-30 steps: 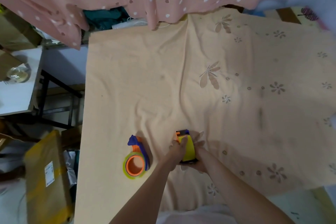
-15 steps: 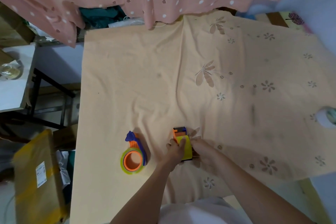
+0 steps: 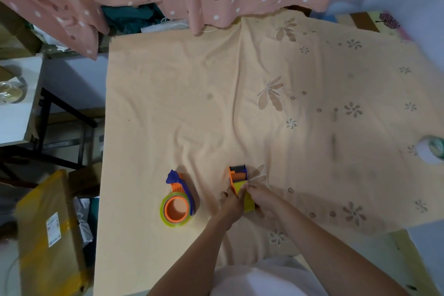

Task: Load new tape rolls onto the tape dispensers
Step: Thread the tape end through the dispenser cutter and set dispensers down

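Orange dispenser point(image 3: 237, 176) gripped by left hand point(image 3: 231, 203) and right hand point(image 3: 263, 197); second dispenser point(image 3: 179, 202) just left of it.

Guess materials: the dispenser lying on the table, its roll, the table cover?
Dispenser: likely moulded plastic, given its saturated blue and orange and smooth matte look. Roll: translucent yellow-green film with an orange core, so probably clear packing tape. Table cover: soft fabric, peach, creased, with a flower pattern.

Soft, even, warm light fell on the cloth point(image 3: 192, 103); shadows were faint, edges bowed and blurred
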A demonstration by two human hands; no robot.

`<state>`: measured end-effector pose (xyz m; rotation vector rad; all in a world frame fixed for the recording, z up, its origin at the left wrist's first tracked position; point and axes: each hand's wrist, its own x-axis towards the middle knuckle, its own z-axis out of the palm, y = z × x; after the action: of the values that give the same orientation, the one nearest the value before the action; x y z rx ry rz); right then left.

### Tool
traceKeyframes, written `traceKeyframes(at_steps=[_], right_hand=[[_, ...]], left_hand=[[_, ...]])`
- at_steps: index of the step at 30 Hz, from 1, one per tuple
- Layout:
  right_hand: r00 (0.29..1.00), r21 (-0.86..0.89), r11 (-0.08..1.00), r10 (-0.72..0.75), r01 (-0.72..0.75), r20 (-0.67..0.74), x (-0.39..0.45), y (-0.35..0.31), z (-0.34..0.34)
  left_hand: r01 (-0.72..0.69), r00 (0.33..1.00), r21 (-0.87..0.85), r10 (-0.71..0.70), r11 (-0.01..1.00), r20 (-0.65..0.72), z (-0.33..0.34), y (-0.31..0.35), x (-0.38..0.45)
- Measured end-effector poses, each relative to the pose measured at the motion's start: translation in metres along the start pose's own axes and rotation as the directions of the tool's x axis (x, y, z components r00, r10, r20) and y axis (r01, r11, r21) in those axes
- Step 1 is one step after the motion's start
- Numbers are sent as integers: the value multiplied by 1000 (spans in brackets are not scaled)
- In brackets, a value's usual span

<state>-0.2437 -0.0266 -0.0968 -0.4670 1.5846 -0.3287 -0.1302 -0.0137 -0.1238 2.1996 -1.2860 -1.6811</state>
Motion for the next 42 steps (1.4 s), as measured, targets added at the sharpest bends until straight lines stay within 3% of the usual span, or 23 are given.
traceKeyframes(at_steps=[5,13,16,18,20,22,24,27,30,32,37,40,42], right_hand=[[999,1,1000,30,-30,-45,1,1,4],[984,-47,992,108,-115,-140,0,-2,11],[981,-57,998,-9,-2,-194,-5,-5,11],[917,-115,989,-127,89,-379,-10,-9,8],[784,-169,972,-233,166,-576,-18,-12,10],[682,-227,931,-363,285,-634,-28,-18,20],[673,-278,894,-447,351,-589,-34,-25,38],[730,-312,866,-499,392,-468,-33,-35,71],[831,-334,868,-467,367,-301,-28,-40,102],[883,-461,830,-434,314,-178,-21,-40,119],[947,-772,587,-317,242,55,-1,-34,150],[947,-880,409,-299,240,119,9,-28,166],[928,-929,306,-362,210,90,11,-22,167]], left_hand=[[18,979,-12,-15,1000,202,-9,9,-5],[121,981,-12,-117,993,157,-3,17,-4],[96,987,36,-99,995,128,-18,16,-14],[-5,999,30,4,1000,37,-36,12,-18],[-81,985,-193,49,978,-168,-62,1,-22],[-142,932,-294,27,945,-362,-91,-12,-29],[-120,874,-331,-58,936,-482,-116,-28,-34],[-10,810,-365,-206,931,-549,-137,-49,-34],[115,837,-398,-305,910,-455,-147,-66,-31],[158,883,-449,-330,879,-335,-147,-79,-29],[226,938,-575,-335,786,-89,-148,-97,-33],[219,945,-553,-316,804,-86,-148,-100,-31],[226,943,-541,-322,810,-88,-148,-103,-27]])
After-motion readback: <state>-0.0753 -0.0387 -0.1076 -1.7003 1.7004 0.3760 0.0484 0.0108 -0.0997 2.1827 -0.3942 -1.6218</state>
